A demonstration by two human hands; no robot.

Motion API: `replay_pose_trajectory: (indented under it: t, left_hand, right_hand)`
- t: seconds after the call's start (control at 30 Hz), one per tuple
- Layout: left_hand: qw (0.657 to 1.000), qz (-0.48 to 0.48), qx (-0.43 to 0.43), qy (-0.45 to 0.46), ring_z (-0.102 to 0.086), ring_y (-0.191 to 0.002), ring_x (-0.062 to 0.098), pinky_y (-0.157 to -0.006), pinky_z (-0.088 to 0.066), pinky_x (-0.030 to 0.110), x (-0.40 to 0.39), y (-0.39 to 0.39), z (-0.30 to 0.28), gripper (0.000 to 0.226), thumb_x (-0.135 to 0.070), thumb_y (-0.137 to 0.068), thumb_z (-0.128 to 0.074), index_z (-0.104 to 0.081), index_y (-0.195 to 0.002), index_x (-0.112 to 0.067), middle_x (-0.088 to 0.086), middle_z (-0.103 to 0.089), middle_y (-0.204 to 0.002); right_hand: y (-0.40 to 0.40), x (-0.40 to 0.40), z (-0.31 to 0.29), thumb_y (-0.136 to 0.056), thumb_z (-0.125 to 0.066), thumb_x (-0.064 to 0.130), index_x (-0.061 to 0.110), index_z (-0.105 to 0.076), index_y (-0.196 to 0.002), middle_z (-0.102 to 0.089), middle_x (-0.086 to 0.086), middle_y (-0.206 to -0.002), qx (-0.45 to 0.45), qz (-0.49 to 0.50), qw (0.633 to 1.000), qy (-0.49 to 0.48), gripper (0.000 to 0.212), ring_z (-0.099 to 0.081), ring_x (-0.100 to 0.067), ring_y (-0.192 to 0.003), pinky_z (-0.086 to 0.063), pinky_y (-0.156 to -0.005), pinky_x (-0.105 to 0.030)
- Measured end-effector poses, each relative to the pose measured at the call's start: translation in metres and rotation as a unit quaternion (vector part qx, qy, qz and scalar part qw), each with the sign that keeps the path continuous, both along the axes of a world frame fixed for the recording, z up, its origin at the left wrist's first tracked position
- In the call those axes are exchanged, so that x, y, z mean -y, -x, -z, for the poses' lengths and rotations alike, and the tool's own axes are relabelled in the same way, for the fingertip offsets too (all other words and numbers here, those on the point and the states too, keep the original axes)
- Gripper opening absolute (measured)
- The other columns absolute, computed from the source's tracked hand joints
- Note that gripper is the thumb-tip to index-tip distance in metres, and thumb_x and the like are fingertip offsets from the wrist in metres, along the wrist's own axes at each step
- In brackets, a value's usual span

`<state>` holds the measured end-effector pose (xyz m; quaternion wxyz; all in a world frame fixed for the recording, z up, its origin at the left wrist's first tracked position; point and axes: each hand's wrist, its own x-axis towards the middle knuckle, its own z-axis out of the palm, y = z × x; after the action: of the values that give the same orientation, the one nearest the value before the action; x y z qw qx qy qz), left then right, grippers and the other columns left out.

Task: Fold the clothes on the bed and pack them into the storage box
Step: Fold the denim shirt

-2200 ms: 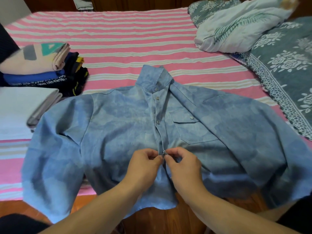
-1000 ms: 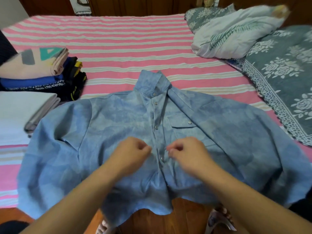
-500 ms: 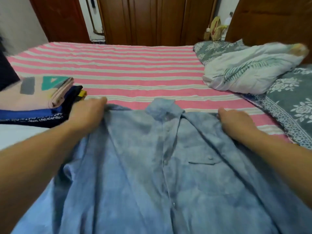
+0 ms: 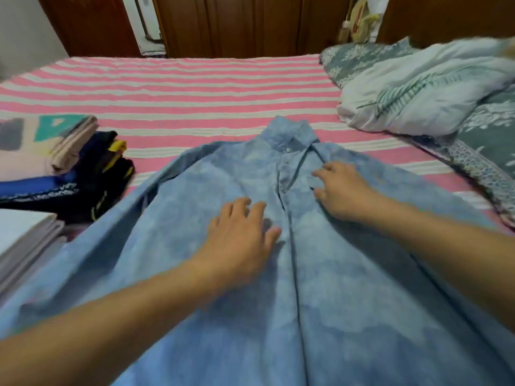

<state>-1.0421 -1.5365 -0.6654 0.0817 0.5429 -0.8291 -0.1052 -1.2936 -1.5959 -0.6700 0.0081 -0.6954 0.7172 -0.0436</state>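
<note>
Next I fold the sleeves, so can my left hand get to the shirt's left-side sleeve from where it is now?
Probably yes: the left hand lies flat on the blue shirt, and nothing covers the sleeve beside it.

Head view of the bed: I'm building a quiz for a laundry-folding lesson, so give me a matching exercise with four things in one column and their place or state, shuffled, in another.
Things
1. blue shirt
2. stack of folded clothes
3. white leaf-print pillow
4. left hand

Places or states
A. at the left edge of the bed
B. flat on the cloth, left of the button line
C. spread front-up, buttoned, collar away from the person
D. at the right, on the grey floral cover

Pairs: 1-C, 2-A, 3-D, 4-B
</note>
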Motion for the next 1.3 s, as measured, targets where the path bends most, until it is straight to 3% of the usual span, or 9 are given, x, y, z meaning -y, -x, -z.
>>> replay_pose_trajectory:
  t: [0.17, 0.27, 0.37, 0.6, 0.77, 0.9, 1.03, 1.2, 1.3]
  left_hand:
    - [0.993, 0.075, 0.080, -0.044, -0.030, -0.142, 0.026, -0.101, -0.043, 0.061, -0.147, -0.067, 0.009, 0.086, -0.090, -0.067, -0.023, -0.025, -0.135, -0.037, -0.003, -0.023, -0.148]
    - [0.968, 0.124, 0.213, -0.038, -0.059, -0.125, 0.043, -0.070, -0.052, 0.072, -0.193, -0.115, 0.023, 0.114, -0.093, -0.039, -0.049, -0.052, -0.131, -0.025, 0.011, -0.053, -0.141]
    - [0.952, 0.128, 0.264, -0.086, -0.049, -0.133, 0.050, -0.081, -0.040, 0.081, -0.223, -0.132, 0.041, 0.134, -0.079, -0.028, -0.071, -0.050, -0.148, -0.021, 0.019, -0.046, -0.153]
    - [0.936, 0.235, 0.234, 0.118, -0.067, -0.089, 0.033, -0.066, -0.055, 0.044, -0.253, -0.120, 0.025, 0.037, -0.037, -0.076, -0.057, -0.063, -0.107, -0.017, 0.009, -0.064, -0.103]
    - [0.974, 0.054, 0.191, 0.110, -0.062, -0.055, 0.033, -0.038, -0.044, 0.034, -0.241, -0.179, -0.013, 0.021, -0.035, -0.063, -0.070, -0.060, -0.072, -0.019, 0.005, -0.054, -0.070]
    - [0.945, 0.044, 0.319, 0.060, -0.061, -0.062, 0.035, -0.047, -0.050, 0.040, -0.249, -0.191, -0.037, 0.039, -0.015, -0.039, -0.093, -0.068, -0.068, -0.016, 0.010, -0.058, -0.073]
    - [0.921, 0.028, 0.389, -0.011, -0.052, -0.125, 0.027, -0.093, -0.046, 0.038, -0.257, -0.158, -0.055, 0.034, -0.023, -0.093, -0.054, -0.059, -0.127, -0.022, 0.002, -0.053, -0.130]
    - [0.993, 0.032, 0.058, -0.095, -0.063, -0.110, 0.028, -0.090, -0.051, 0.036, -0.206, -0.083, -0.055, 0.025, -0.024, -0.097, -0.048, -0.067, -0.112, -0.019, 0.006, -0.067, -0.119]
    - [0.994, -0.039, -0.071, -0.076, -0.064, -0.105, 0.034, -0.085, -0.051, 0.039, -0.167, -0.047, -0.029, 0.022, -0.025, -0.097, -0.052, -0.070, -0.101, -0.013, 0.013, -0.070, -0.109]
  right_hand:
    - [-0.084, -0.201, -0.020, -0.091, -0.052, 0.040, 0.020, -0.051, -0.110, -0.046, -0.005, -0.109, 0.094, -0.103, 0.990, -0.028, 0.028, -0.056, -0.032, -0.095, -0.045, -0.078, -0.041]
    - [-0.090, -0.280, -0.007, -0.082, -0.055, 0.069, 0.026, -0.040, -0.129, -0.040, -0.001, -0.124, 0.003, -0.127, 0.981, -0.146, 0.066, -0.048, -0.027, -0.112, -0.042, -0.088, -0.040]
    - [-0.085, -0.327, 0.030, -0.054, -0.062, 0.082, 0.021, -0.033, -0.153, -0.041, -0.016, -0.151, -0.120, -0.155, 0.976, -0.091, 0.120, -0.043, -0.040, -0.132, -0.044, -0.101, -0.049]
    - [-0.116, -0.372, 0.063, -0.071, -0.080, 0.040, 0.013, -0.019, -0.158, -0.017, -0.018, -0.164, -0.132, -0.099, 0.986, -0.008, 0.109, -0.025, -0.048, -0.145, -0.023, -0.108, -0.073]
    - [-0.083, -0.373, 0.029, -0.059, -0.080, 0.012, 0.014, -0.060, -0.108, -0.055, -0.010, -0.091, -0.144, -0.127, 0.976, 0.101, 0.054, -0.055, -0.032, -0.077, -0.050, -0.055, -0.041]
    - [-0.046, -0.379, -0.022, -0.065, -0.058, 0.005, 0.014, -0.069, -0.094, -0.059, -0.007, -0.087, 0.013, -0.027, 0.987, 0.160, 0.032, -0.062, -0.034, -0.077, -0.048, -0.051, -0.039]
    - [-0.007, -0.379, -0.063, -0.061, -0.059, 0.017, 0.019, -0.075, -0.094, -0.060, -0.005, -0.090, -0.089, -0.060, 0.987, 0.121, 0.037, -0.061, -0.035, -0.080, -0.051, -0.059, -0.040]
    - [-0.033, -0.357, -0.079, -0.083, -0.065, 0.020, 0.022, -0.062, -0.119, -0.052, -0.004, -0.127, -0.214, -0.100, 0.894, -0.380, 0.036, -0.051, -0.030, -0.121, -0.044, -0.102, -0.037]
    - [-0.077, -0.298, -0.073, -0.091, -0.054, 0.020, 0.015, -0.066, -0.106, -0.062, -0.008, -0.108, -0.019, -0.083, 0.971, -0.221, 0.020, -0.060, -0.029, -0.101, -0.050, -0.084, -0.036]
